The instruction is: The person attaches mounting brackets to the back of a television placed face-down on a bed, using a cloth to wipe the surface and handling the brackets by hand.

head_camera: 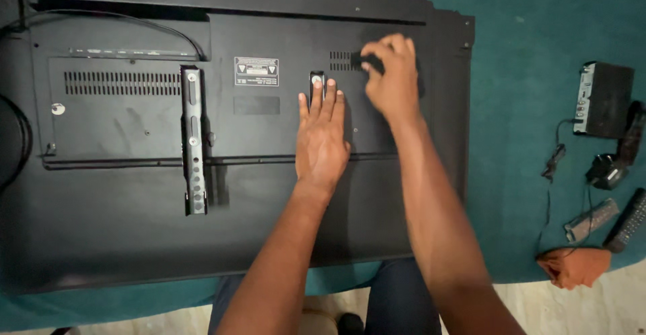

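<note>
A large black flat-screen television lies face down on a teal cloth, its back panel up. A grey metal mounting bracket is fixed upright on the panel's left part. My left hand lies flat, fingers together, over a second bracket, of which only the top end shows. My right hand is just right of it, fingers curled around a small dark object near a vent grille; the object is blurred and mostly hidden.
To the right on the cloth lie a black set-top box, a black adapter with cable, two remote controls and an orange cloth. A white label sits on the panel. My knees are below the table edge.
</note>
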